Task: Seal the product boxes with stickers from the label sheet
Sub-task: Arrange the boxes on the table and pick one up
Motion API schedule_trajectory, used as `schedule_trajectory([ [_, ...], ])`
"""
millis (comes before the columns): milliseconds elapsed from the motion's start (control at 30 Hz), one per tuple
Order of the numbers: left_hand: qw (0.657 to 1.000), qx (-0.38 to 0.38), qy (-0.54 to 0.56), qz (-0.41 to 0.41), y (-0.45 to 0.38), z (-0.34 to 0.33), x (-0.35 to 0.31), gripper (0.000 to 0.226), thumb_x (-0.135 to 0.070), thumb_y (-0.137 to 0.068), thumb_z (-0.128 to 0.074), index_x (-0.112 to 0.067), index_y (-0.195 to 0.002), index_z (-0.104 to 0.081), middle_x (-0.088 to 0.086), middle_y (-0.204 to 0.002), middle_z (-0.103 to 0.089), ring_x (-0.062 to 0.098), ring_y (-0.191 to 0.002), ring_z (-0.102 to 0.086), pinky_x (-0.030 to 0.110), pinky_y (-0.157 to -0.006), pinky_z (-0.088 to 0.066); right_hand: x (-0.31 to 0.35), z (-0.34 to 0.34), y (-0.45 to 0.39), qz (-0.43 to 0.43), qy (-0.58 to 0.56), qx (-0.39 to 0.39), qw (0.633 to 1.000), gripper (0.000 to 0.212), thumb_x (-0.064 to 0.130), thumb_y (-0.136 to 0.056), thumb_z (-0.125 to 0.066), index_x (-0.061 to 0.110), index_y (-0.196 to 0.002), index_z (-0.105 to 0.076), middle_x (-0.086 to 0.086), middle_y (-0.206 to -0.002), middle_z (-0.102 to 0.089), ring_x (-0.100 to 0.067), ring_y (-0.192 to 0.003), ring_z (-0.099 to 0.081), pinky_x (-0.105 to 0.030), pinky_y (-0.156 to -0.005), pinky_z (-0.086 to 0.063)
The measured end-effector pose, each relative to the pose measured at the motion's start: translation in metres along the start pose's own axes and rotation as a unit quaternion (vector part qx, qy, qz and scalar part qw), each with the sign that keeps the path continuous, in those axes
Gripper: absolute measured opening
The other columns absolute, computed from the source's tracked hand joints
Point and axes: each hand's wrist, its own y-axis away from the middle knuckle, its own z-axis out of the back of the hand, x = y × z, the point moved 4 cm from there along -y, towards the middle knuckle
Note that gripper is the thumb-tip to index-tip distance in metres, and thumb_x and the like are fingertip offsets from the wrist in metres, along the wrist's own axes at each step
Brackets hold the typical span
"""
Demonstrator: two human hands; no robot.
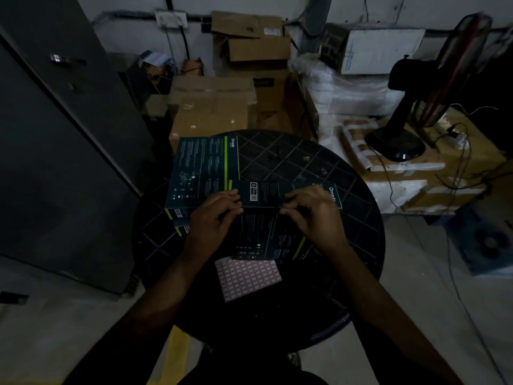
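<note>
Dim room, poor light. I sit at a round dark surface (347, 245) with a lattice pattern.

Both my hands are on one dark product box (263, 218), which lies at the middle of the surface, long side running left to right. My left hand (213, 220) grips the box at its left end, fingers curled over the far upper edge, thumb side toward me. My right hand (313, 215) grips the right part of the same box, fingertips pinched along the same far edge. Whether a sticker sits under the fingertips I cannot tell; too dark and too small.

The box face toward me carries small pale print and a green stripe near its right end. Its far narrow face shows a white code patch between my two hands.

The label sheet (247, 279) lies flat on the surface just near of the held box, between my forearms, tilted a little. Rows of small pale rectangular stickers on a pinkish backing. Its far edge is tucked under, or meets, the box's near edge. Neither hand touches it.

A stack of like boxes (205, 168) lies far left on the surface, its right side just beside my left hand, green stripe along the top box.

Beyond the surface: brown cartons (211, 112) on the floor, a pedestal fan (408, 107) far right.
</note>
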Motion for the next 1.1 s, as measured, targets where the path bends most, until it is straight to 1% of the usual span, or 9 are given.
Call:
schedule_trajectory([
  [100, 1.000, 0.010, -0.005, 0.008, 0.000, -0.002, 0.000, 0.003, 0.000, -0.085, -0.073, -0.003, -0.086, -0.072, 0.003, -0.106, -0.069, 0.010, -0.113, -0.064, 0.019, -0.098, -0.048, 0.003, -0.004, 0.001, -0.008, -0.006, -0.012, 1.000, 0.008, 0.026, -0.083, -0.080, 0.020, -0.085, -0.074, 0.007, -0.102, -0.072, -0.015, -0.098, -0.062, -0.046, -0.086, -0.048],
  [267, 1.000, 0.026, -0.010, 0.010, 0.000, 0.005, 0.004, 0.004, 0.000, -0.085, -0.073, -0.004, -0.087, -0.073, 0.003, -0.108, -0.070, 0.009, -0.115, -0.063, 0.019, -0.099, -0.047, -0.019, 0.015, 0.012, -0.025, 0.032, -0.013, 0.999, 0.019, 0.027, -0.084, -0.078, 0.030, -0.103, -0.078, 0.016, -0.117, -0.071, -0.010, -0.117, -0.059, -0.046, -0.105, -0.040],
  [333, 0.999, 0.034, -0.014, -0.003, 0.001, 0.002, 0.001, 0.004, 0.000, -0.085, -0.073, -0.004, -0.087, -0.072, 0.003, -0.108, -0.070, 0.010, -0.115, -0.063, 0.021, -0.099, -0.048, -0.033, 0.025, 0.022, -0.074, -0.021, -0.062, 0.995, 0.018, 0.020, -0.079, -0.083, 0.021, -0.096, -0.080, 0.009, -0.110, -0.074, -0.010, -0.111, -0.065, -0.050, -0.102, -0.048],
  [433, 0.999, 0.031, -0.017, 0.006, 0.003, 0.000, 0.002, 0.003, 0.000, -0.086, -0.072, -0.003, -0.085, -0.071, 0.004, -0.108, -0.069, 0.007, -0.116, -0.062, 0.019, -0.099, -0.046, -0.040, 0.035, 0.021, -0.107, -0.063, -0.084, 0.989, 0.014, 0.015, -0.073, -0.086, 0.011, -0.085, -0.081, 0.001, -0.097, -0.075, -0.008, -0.095, -0.070, -0.036, -0.089, -0.058],
  [633, 0.999, 0.032, -0.025, 0.015, 0.001, -0.001, 0.004, 0.002, -0.002, -0.087, -0.071, -0.004, -0.087, -0.072, 0.003, -0.110, -0.069, 0.003, -0.116, -0.061, 0.015, -0.099, -0.044, -0.056, 0.055, 0.027, -0.123, -0.076, -0.082, 0.986, 0.016, 0.012, -0.074, -0.086, 0.006, -0.087, -0.080, -0.008, -0.101, -0.076, -0.015, -0.100, -0.071, -0.026, -0.092, -0.055],
  [867, 0.998, 0.042, -0.026, 0.025, -0.001, -0.001, 0.005, 0.001, -0.005, -0.090, -0.069, -0.005, -0.088, -0.070, 0.001, -0.111, -0.067, -0.004, -0.117, -0.056, 0.016, -0.100, -0.043, -0.063, 0.067, 0.021, -0.136, -0.107, -0.048, 0.984, 0.006, 0.003, -0.076, -0.082, 0.006, -0.082, -0.079, -0.006, -0.097, -0.075, -0.005, -0.095, -0.070, -0.020, -0.089, -0.055],
  [933, 0.996, 0.047, -0.069, 0.013, -0.005, -0.002, 0.002, 0.003, -0.006, -0.089, -0.069, -0.007, -0.087, -0.067, 0.000, -0.108, -0.065, 0.000, -0.114, -0.057, 0.026, -0.099, -0.045, -0.062, 0.060, 0.027, -0.155, -0.087, -0.089, 0.980, 0.007, 0.006, -0.076, -0.083, 0.008, -0.083, -0.080, -0.004, -0.099, -0.075, 0.000, -0.093, -0.068, -0.014, -0.086, -0.052],
  [1000, 0.975, 0.065, -0.209, -0.048, -0.015, -0.009, -0.007, 0.007, -0.017, -0.084, -0.065, -0.014, -0.086, -0.060, 0.000, -0.101, -0.061, 0.013, -0.104, -0.057, 0.040, -0.097, -0.038, -0.061, 0.052, 0.033, -0.170, -0.074, -0.133, 0.974, 0.012, 0.004, -0.077, -0.082, 0.011, -0.087, -0.079, -0.002, -0.103, -0.074, 0.005, -0.093, -0.067, -0.012, -0.087, -0.052],
  [1100, 0.925, 0.174, -0.320, -0.107, -0.032, -0.036, -0.024, 0.026, -0.038, -0.077, -0.059, -0.022, -0.096, -0.053, 0.000, -0.112, -0.056, 0.022, -0.110, -0.053, 0.044, -0.101, -0.027, -0.061, 0.048, 0.036, -0.158, -0.052, -0.148, 0.975, 0.023, -0.007, -0.079, -0.076, 0.011, -0.093, -0.079, -0.001, -0.108, -0.073, -0.008, -0.098, -0.070, -0.013, -0.091, -0.051],
])
